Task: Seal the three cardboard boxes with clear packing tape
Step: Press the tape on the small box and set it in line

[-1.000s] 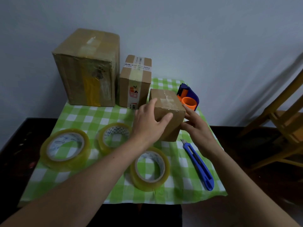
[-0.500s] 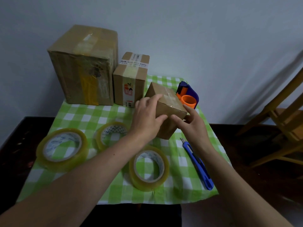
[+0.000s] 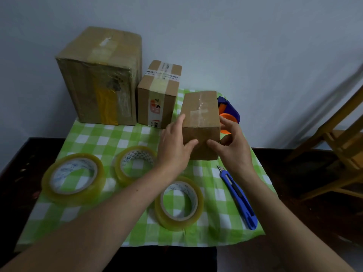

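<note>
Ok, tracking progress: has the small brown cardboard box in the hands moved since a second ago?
Yes: the small brown cardboard box turned square to the camera and rose against the labelled medium cardboard box.

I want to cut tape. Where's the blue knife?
Head view: the blue knife lies on the right of the checked cloth, beside the nearest tape roll.

Dim, soft light; wide-angle warp, blurred right edge.

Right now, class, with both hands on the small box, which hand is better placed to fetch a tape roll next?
Left, probably. The left hand is just beside the middle tape roll; the right hand is nearer the knife and could steady the small box.
</note>
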